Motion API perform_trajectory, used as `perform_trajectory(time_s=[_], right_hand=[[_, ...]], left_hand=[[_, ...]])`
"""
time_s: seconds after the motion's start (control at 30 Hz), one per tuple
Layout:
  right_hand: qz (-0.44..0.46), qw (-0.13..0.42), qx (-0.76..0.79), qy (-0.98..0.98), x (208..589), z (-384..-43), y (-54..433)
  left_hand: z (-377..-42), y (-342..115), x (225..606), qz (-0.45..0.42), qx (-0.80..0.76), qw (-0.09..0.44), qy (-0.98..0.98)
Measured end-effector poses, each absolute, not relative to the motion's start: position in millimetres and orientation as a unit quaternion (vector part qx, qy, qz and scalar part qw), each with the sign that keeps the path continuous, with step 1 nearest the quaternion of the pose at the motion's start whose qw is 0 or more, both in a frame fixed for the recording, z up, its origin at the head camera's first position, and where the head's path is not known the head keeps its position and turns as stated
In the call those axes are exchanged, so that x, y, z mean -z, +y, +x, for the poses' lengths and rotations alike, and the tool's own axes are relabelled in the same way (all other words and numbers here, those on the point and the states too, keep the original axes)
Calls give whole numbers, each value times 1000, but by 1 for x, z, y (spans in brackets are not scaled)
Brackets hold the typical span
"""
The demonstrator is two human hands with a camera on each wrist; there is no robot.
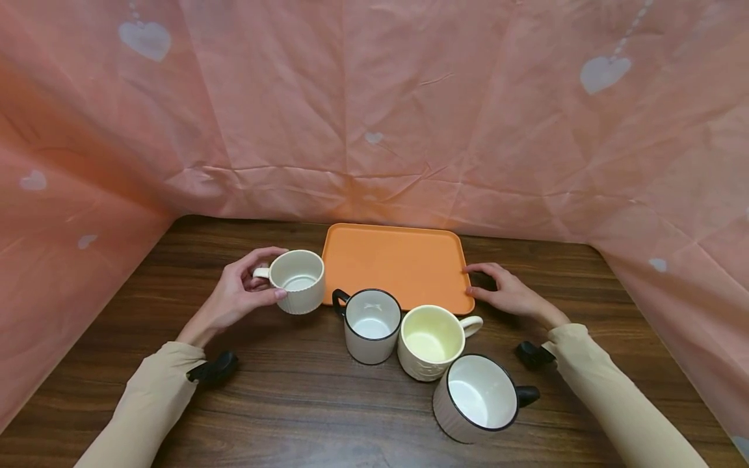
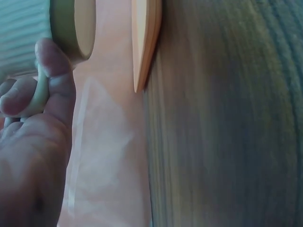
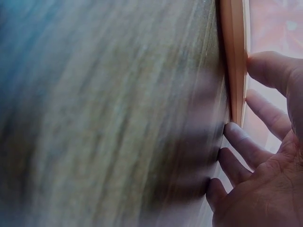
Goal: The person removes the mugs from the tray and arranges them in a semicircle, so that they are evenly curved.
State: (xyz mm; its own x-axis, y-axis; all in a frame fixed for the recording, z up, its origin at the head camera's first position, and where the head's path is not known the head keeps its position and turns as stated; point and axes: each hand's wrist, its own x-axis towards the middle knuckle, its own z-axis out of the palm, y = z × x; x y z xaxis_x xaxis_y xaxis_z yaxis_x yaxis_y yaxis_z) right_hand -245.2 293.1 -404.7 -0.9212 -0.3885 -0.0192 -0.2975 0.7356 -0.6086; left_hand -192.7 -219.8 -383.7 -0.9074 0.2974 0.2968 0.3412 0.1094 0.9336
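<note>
In the head view my left hand grips a cream ribbed cup, thumb on its near side and fingers by the handle. The left wrist view shows this cup raised over the table, its base in sight and fingers about the handle. Just right of the cup lies an orange tray. At the tray's right edge is my right hand, thumb and forefinger touching the rim. In the right wrist view, its fingers are extended and spread along the tray's side.
Before the tray stand a white mug with black rim and handle, a pale yellow mug and a larger black-rimmed mug, in a slanting row. The dark wooden table meets a pink curtain behind and at both sides.
</note>
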Motion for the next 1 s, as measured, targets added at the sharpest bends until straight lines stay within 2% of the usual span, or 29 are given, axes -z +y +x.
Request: perform_trajectory(time_s=[0.6,1.0], right_hand=[[-195,71,312,927,405,-246,291],[-194,68,313,927,406,-246,291]], left_hand=[[-184,-229,391,-274,617,-91,-732],[-179,-224,396,-297,596,-118,-737]])
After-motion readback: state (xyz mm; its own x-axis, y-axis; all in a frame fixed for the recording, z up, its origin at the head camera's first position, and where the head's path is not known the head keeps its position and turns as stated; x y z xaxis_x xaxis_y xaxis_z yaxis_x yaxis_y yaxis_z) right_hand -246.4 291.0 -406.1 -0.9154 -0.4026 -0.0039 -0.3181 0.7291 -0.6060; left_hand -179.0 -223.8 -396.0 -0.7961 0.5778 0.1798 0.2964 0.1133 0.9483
